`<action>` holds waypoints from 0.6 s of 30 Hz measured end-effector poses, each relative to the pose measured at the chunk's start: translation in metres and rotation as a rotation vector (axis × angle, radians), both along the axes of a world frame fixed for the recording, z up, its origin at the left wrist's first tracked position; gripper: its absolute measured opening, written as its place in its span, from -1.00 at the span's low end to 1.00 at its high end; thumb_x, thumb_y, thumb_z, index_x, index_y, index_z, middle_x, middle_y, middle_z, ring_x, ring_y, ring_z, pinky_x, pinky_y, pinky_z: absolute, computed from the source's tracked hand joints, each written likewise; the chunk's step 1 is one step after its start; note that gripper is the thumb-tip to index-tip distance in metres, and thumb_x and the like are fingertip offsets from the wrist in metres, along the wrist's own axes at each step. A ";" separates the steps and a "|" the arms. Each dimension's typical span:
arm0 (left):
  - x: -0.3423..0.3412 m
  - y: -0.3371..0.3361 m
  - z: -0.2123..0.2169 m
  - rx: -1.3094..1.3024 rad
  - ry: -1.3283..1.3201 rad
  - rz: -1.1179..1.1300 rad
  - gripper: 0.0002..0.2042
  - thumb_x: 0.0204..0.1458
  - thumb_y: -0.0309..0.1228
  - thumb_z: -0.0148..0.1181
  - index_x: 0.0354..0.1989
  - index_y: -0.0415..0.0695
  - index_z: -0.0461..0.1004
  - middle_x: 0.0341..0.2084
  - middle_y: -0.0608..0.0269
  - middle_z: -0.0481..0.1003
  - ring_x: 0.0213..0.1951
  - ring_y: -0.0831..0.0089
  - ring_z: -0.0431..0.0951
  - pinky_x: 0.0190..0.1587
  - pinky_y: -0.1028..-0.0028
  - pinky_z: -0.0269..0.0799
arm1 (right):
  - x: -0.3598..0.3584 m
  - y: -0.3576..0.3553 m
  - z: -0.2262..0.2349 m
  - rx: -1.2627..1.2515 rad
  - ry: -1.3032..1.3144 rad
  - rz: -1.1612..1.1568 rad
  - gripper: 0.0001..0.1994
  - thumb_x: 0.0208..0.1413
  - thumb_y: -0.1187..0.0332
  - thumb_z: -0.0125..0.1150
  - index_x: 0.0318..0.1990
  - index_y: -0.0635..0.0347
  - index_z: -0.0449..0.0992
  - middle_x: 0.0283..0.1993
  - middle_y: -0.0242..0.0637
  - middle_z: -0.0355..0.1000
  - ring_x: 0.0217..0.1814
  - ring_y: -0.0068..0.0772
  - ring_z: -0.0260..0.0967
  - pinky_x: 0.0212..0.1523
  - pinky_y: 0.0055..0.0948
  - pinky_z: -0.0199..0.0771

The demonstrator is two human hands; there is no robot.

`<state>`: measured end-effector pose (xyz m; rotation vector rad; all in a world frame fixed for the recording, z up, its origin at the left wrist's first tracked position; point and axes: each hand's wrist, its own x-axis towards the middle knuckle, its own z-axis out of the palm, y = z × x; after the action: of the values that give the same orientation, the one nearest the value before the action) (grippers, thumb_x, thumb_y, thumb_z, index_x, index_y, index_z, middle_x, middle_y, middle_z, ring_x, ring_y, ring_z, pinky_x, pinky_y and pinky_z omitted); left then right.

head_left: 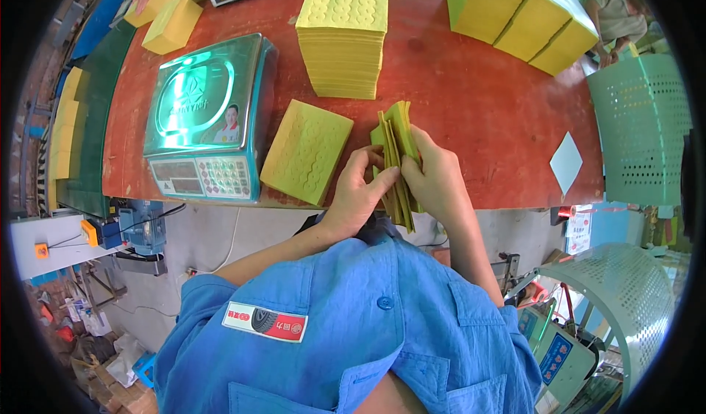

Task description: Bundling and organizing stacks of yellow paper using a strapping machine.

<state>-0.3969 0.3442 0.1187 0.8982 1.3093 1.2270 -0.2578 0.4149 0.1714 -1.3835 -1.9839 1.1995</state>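
Both my hands hold a bundle of yellow paper sheets (397, 138) upright at the table's near edge, its sheets fanned apart in places. My left hand (358, 190) grips the left side, with the thumb across the sheets. On the other side, my right hand (435, 175) is closed around the bundle, thumb toward the left thumb. A short yellow paper stack (307, 149) with rows of embossed round marks lies left of my left hand. Behind it stands a tall stack of the same paper (343, 39).
A digital scale (202, 112) sits on the red table (507, 134) at left. Yellow blocks (522, 20) stand back right, another (173, 24) back left. A white paper diamond (565, 164) lies near a perforated green guard (640, 127). Another person (616, 13) is at far right.
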 end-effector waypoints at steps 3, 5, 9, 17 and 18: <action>0.002 0.000 0.007 0.028 0.034 -0.006 -0.74 0.10 -0.40 0.17 -0.10 -0.29 0.46 0.01 0.13 0.35 -0.02 0.41 0.38 0.05 0.44 0.31 | -0.001 -0.006 0.002 0.080 -0.011 0.018 -0.64 0.03 0.51 -0.02 0.03 0.29 0.33 -0.34 0.21 0.45 -0.23 0.24 0.44 -0.25 -0.03 0.45; 0.002 0.000 0.009 0.054 0.000 0.014 -0.78 0.11 -0.40 0.16 -0.15 -0.29 0.48 0.01 0.13 0.35 -0.02 0.41 0.38 0.04 0.46 0.30 | -0.003 -0.009 0.008 0.122 -0.086 0.051 -0.66 0.03 0.53 -0.04 0.02 0.29 0.32 -0.38 0.18 0.45 -0.29 0.24 0.44 -0.29 0.00 0.44; -0.003 -0.001 0.001 0.052 -0.005 0.047 -0.81 0.13 -0.43 0.11 -0.17 -0.29 0.49 0.04 0.10 0.33 0.03 0.37 0.36 0.06 0.44 0.29 | 0.006 -0.012 0.015 0.117 -0.150 0.013 -0.56 0.02 0.54 -0.03 0.12 0.27 0.33 -0.31 0.19 0.45 -0.25 0.17 0.48 -0.25 -0.14 0.48; 0.000 0.001 0.007 0.065 0.087 0.022 -0.83 0.18 -0.42 0.07 -0.26 -0.30 0.46 0.07 0.05 0.32 0.07 0.32 0.34 0.11 0.41 0.25 | 0.002 -0.027 0.001 0.105 -0.095 0.000 -0.59 0.04 0.54 -0.02 0.11 0.25 0.34 -0.35 0.14 0.46 -0.31 0.11 0.50 -0.29 -0.15 0.49; 0.001 0.002 0.007 0.072 0.066 0.031 -0.83 0.19 -0.41 0.06 -0.28 -0.30 0.45 0.09 0.04 0.32 0.08 0.31 0.34 0.12 0.41 0.25 | 0.001 -0.029 0.001 0.122 -0.069 0.002 -0.59 0.05 0.53 -0.02 0.11 0.25 0.35 -0.33 0.15 0.46 -0.30 0.07 0.51 -0.29 -0.19 0.50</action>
<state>-0.3964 0.3464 0.1255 0.9800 1.3424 1.2845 -0.2570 0.3864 0.1720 -1.3787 -2.0696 1.0256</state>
